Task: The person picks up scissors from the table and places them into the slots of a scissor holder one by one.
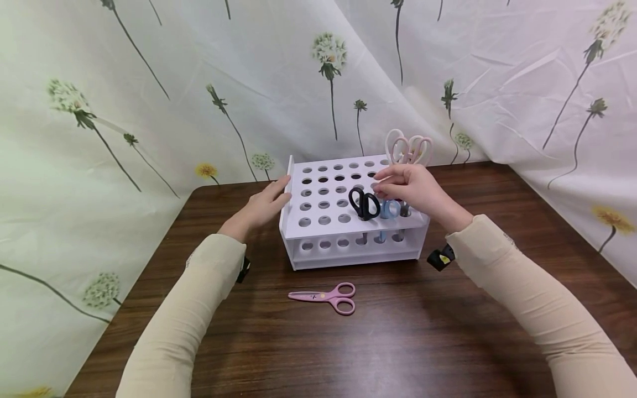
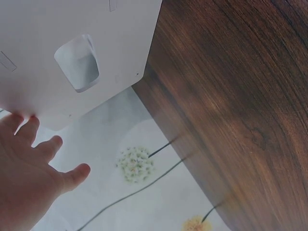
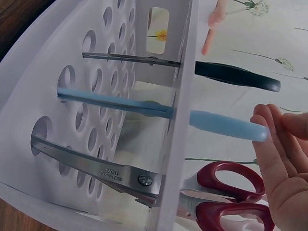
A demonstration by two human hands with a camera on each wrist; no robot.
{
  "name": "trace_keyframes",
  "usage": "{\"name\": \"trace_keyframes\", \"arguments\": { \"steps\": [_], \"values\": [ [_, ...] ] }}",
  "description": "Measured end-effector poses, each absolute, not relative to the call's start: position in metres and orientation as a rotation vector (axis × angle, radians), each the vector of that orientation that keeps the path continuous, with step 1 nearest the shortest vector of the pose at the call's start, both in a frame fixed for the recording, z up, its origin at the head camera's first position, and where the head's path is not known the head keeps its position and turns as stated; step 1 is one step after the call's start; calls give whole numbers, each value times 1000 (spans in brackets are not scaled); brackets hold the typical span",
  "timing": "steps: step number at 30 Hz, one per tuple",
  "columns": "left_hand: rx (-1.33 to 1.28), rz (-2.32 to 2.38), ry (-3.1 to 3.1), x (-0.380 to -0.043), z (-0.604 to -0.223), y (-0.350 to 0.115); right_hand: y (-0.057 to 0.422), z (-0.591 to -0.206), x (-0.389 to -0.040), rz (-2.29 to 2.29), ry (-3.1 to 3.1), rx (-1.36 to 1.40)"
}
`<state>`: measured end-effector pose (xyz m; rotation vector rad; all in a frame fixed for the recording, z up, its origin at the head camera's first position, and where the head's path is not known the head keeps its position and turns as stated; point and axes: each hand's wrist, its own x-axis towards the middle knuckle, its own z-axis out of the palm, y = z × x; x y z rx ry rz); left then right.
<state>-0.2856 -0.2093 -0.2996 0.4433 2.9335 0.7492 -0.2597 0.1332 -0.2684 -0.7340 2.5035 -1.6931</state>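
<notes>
A white rack point(image 1: 318, 226) with rows of round holes stands on the table. My left hand point(image 1: 266, 202) touches its left side panel with extended fingers; the left wrist view shows the fingertips at the panel's edge. Over the rack's right part is my right hand point(image 1: 410, 185), its fingers loosely bent, beside the handle of blue scissors point(image 3: 226, 126); whether they touch is unclear. Black scissors point(image 1: 365, 204) and red-handled scissors point(image 3: 231, 180) stand in neighbouring front holes, blades down. The red handles are mostly hidden by my hand in the head view.
Pink scissors point(image 1: 323, 296) lie on the brown table point(image 1: 388, 342) before the rack, tips pointing left. White and pale pink scissor handles point(image 1: 408, 148) rise from the rack's back right corner. Behind hangs a white dandelion-patterned cloth point(image 1: 278, 66).
</notes>
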Motion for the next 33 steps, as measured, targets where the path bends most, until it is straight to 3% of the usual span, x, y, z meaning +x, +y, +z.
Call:
{"name": "trace_keyframes", "arguments": {
  "steps": [33],
  "values": [
    [449, 768, 2928, -275, -294, -205, 136, -275, -221, -1765, 2358, -876]
  ]
}}
